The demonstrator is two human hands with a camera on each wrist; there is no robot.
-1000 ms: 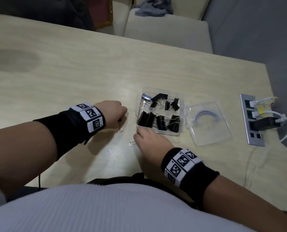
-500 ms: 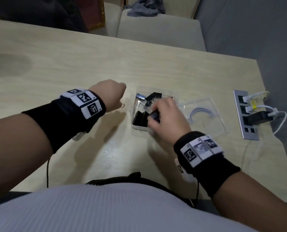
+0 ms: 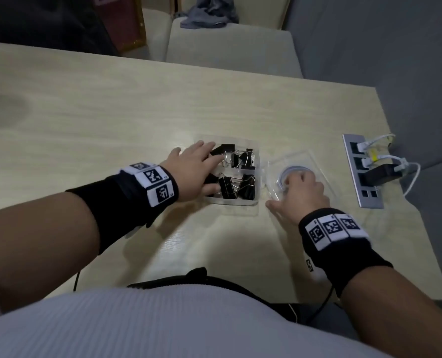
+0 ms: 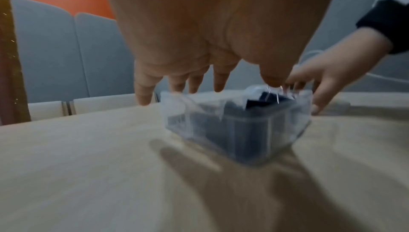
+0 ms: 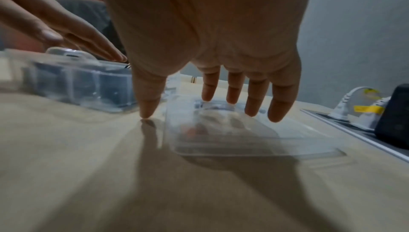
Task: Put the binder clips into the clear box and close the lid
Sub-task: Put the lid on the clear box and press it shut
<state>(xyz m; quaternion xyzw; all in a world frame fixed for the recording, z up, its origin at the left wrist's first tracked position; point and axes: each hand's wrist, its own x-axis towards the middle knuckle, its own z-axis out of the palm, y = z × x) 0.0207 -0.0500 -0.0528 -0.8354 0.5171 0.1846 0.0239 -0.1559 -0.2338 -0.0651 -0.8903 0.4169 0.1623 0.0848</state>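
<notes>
Clear box (image 3: 256, 177) sits mid-frame on the table (image 3: 111, 112), full of black binder clips (image 3: 236, 187). Left hand (image 3: 191, 171) hovers flat over its left side, fingers straight. Right hand (image 3: 299, 192) reaches onto the lid (image 3: 318, 164) lying open beside it, fingers spread; looks like they're touching it, too blurry to be sure.

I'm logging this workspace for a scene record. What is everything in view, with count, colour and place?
Black metal binder clips: several, exact count unclear, black with silver handles, inside the box.
Clear plastic box: one, transparent, table centre.
Clear plastic lid: one, transparent, lying open right of the box.
Light wooden table: one, beige.
Silver power strip: one, right table edge, with white cables and a black adapter.
Cushioned chairs: beige, behind the table.
Left hand: open, over the box.
Right hand: on the lid.
</notes>
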